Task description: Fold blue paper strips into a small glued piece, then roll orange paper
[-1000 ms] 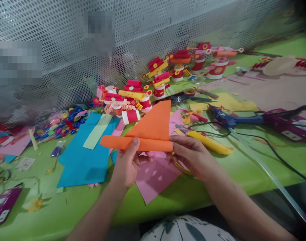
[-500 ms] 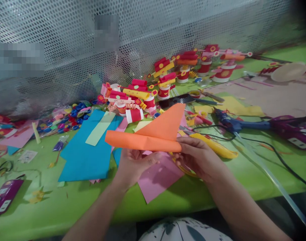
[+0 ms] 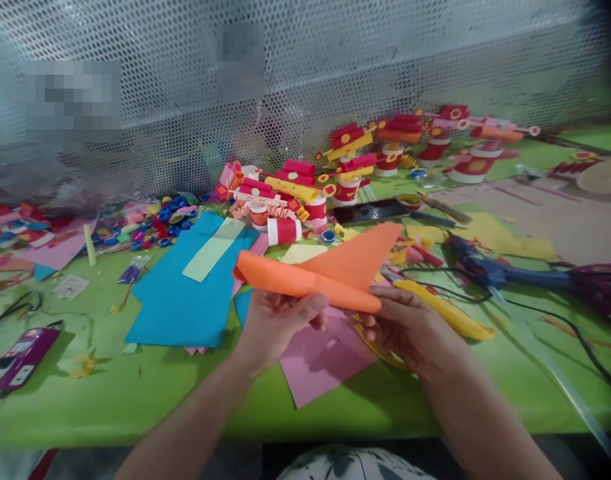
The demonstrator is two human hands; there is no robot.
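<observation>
A sheet of orange paper, partly rolled into a tube with a pointed flap standing up behind, is held between my two hands above the table. My left hand grips the tube from below, its thumb pressed on the front near the middle. At the tube's right end my right hand pinches the paper; some of its fingers are hidden behind. Beneath the hands lies a pink sheet, and the yellow handle of what may be scissors shows beside my right hand.
Blue sheets with a pale green strip lie left. Behind stand several red paper-cup figures and a tipped cup. A blue glue gun with its cord and clear glue stick is at right. Metal mesh rises at the back.
My left thumb has come up onto the front of the tube. The tube now tilts down to the right and looks rolled tighter. The view has shifted left.
</observation>
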